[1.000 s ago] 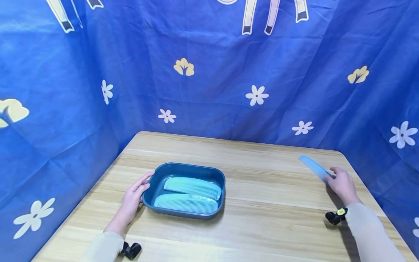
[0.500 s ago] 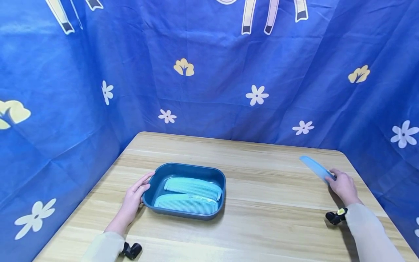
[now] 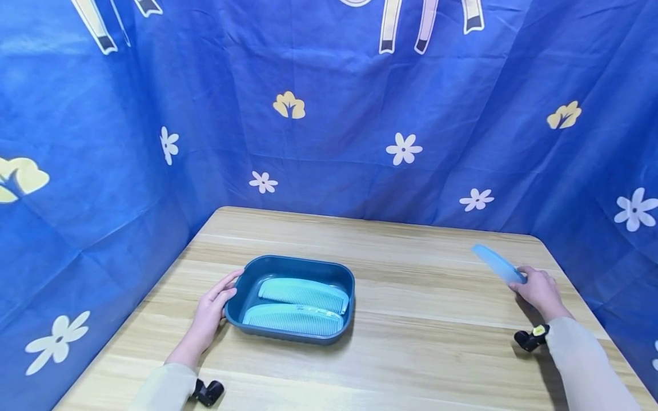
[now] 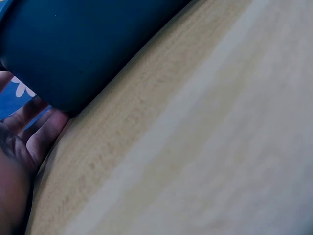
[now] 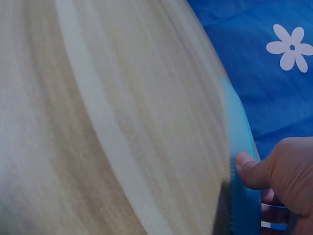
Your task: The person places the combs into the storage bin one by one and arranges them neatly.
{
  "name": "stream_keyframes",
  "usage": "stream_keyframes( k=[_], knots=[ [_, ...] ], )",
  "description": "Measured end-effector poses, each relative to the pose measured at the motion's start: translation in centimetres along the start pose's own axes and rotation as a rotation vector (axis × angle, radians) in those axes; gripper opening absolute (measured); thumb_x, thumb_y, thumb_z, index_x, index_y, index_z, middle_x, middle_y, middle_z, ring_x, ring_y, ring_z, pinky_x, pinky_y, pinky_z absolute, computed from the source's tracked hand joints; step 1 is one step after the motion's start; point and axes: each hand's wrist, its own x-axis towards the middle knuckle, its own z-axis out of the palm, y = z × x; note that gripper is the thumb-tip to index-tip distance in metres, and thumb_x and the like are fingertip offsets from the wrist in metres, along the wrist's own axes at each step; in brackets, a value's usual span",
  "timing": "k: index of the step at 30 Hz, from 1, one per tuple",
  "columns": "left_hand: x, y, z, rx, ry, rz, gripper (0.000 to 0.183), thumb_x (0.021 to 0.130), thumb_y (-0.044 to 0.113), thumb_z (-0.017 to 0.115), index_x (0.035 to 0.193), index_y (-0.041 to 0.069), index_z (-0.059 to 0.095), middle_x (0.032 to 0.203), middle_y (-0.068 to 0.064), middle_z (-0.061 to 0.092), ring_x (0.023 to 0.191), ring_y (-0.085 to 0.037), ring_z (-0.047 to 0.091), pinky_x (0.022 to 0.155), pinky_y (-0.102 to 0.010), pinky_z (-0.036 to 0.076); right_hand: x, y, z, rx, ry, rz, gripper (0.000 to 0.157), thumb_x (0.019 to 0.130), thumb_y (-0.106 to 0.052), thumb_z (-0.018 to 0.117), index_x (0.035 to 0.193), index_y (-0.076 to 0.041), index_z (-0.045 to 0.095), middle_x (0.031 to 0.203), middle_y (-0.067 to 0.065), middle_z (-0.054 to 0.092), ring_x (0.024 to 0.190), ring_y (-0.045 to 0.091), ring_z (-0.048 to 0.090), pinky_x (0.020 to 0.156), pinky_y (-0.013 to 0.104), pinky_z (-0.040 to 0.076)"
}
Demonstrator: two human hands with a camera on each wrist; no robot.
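A dark teal plastic box stands on the table at left of centre in the head view. Two light blue combs lie side by side inside it. My left hand is at the box's left end, fingertips and thumb right at the rim; in the left wrist view, lower fingers touch its bottom corner. Over at the table's right side, my right hand pinches a third blue comb by its near end. The right wrist view shows the thumb across that comb's face, other fingers behind.
The wood-grain table spreads between the two hands. A blue printed cloth hangs behind it and along both sides. Small black devices sit at both wrists.
My right hand has shifted very slightly to the right with the comb in its pinch. My left hand, the box and the two combs inside show no real change.
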Motion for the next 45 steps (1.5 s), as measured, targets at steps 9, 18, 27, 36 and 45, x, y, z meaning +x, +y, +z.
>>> stream_keyframes(
  k=[9, 18, 27, 36, 45],
  knots=[
    [0.4, 0.2, -0.1, 0.004, 0.002, 0.006, 0.044, 0.099, 0.026, 0.045, 0.141, 0.014, 0.042, 0.132, -0.017, 0.036, 0.098, -0.006, 0.055, 0.072, -0.025, 0.052, -0.2, -0.4, -0.5, 0.049, -0.013, -0.002, 0.060, 0.081, -0.016, 0.068, 0.124, 0.015, 0.040, 0.104, 0.037, 0.044, 0.098, 0.049, 0.036, 0.075, 0.059, 0.037],
    [0.3, 0.2, -0.1, -0.009, -0.009, -0.009, 0.043, 0.100, 0.023, 0.044, 0.142, 0.014, 0.040, 0.133, -0.019, 0.035, 0.097, -0.007, 0.056, 0.072, -0.026, 0.053, -0.5, -1.2, -0.9, 0.105, -0.025, 0.010, 0.052, 0.084, -0.011, 0.064, 0.122, 0.013, 0.039, 0.105, 0.038, 0.048, 0.093, 0.048, 0.048, 0.071, 0.053, 0.042],
    [0.4, 0.3, -0.1, -0.009, 0.005, -0.006, 0.043, 0.099, 0.025, 0.045, 0.141, 0.014, 0.041, 0.132, -0.016, 0.036, 0.098, -0.005, 0.055, 0.072, -0.024, 0.052, -1.2, -2.2, -0.7, 0.162, 0.075, -0.004, 0.038, 0.089, -0.010, 0.056, 0.121, 0.009, 0.045, 0.110, 0.036, 0.052, 0.095, 0.049, 0.051, 0.073, 0.054, 0.041],
    [0.5, 0.3, -0.2, -0.009, -0.005, -0.005, 0.044, 0.099, 0.025, 0.045, 0.141, 0.015, 0.041, 0.132, -0.015, 0.035, 0.098, -0.005, 0.055, 0.072, -0.025, 0.052, -1.7, -2.7, -0.5, 0.150, 0.137, 0.042, 0.035, 0.092, -0.015, 0.055, 0.121, 0.004, 0.048, 0.112, 0.029, 0.053, 0.095, 0.045, 0.051, 0.072, 0.051, 0.038],
    [0.4, 0.4, -0.1, -0.008, -0.001, -0.001, 0.044, 0.099, 0.026, 0.045, 0.141, 0.014, 0.041, 0.134, -0.017, 0.035, 0.099, -0.004, 0.055, 0.073, -0.024, 0.052, -1.9, -3.4, -0.1, 0.157, 0.237, -0.042, 0.029, 0.091, -0.010, 0.057, 0.117, -0.001, 0.052, 0.106, 0.025, 0.057, 0.090, 0.040, 0.054, 0.068, 0.044, 0.037]
  ],
)
